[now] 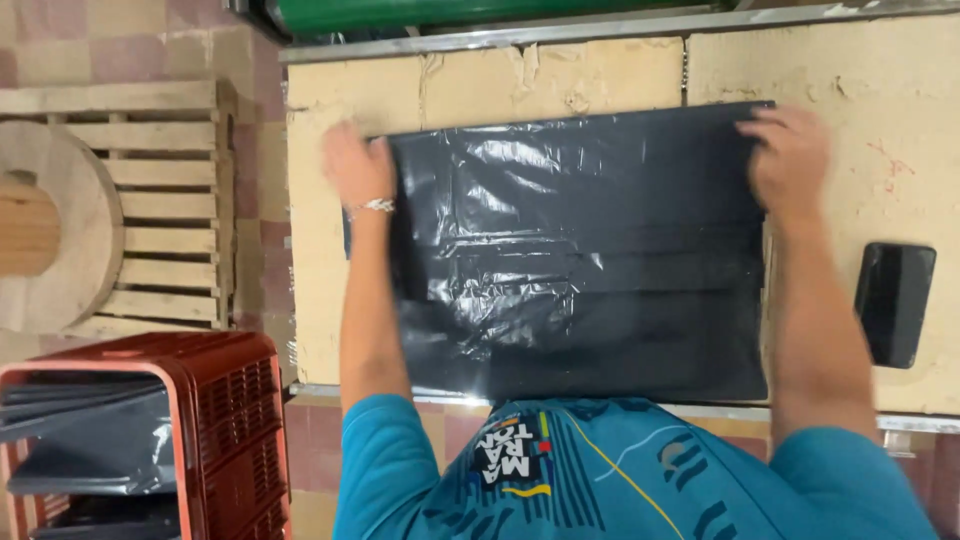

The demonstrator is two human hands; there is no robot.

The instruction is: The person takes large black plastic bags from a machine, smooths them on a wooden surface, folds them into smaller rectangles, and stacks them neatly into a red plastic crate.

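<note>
Lying flat across the middle of the frame, a black plastic bag [580, 255] covers most of a worn, pale board surface [480, 85]. Its far edge runs along the upper part of the frame and its near edge stops just short of the person's blue shirt [620, 480] at the bottom.

The left hand [355, 165] rests at the bag's upper left corner, fingers spread and pressed onto the plastic edge. The right hand [790, 160] sits at the upper right corner, fingers curled over the edge. Both are blurred, so whether either pinches the film or only presses it down cannot be told for sure.

The bag looks thin, glossy and very light. Creases and fold lines cross it, and light glints off the wrinkles. By the look of it, such film is limp and slippery: it would slide on the board, catch air when lifted, and stretch or tear if pulled hard at one spot. The corners and the straight far edge seem the best places to take hold, one hand at each end, so that the sheet stays taut and even.

A dark phone [893, 303] lies on the surface at the right, apart from the bag. At lower left stands a red plastic crate [235, 440] holding more dark sheets. A wooden pallet [165, 200] and a round wooden spool [50, 240] sit on the tiled floor at the left.
</note>
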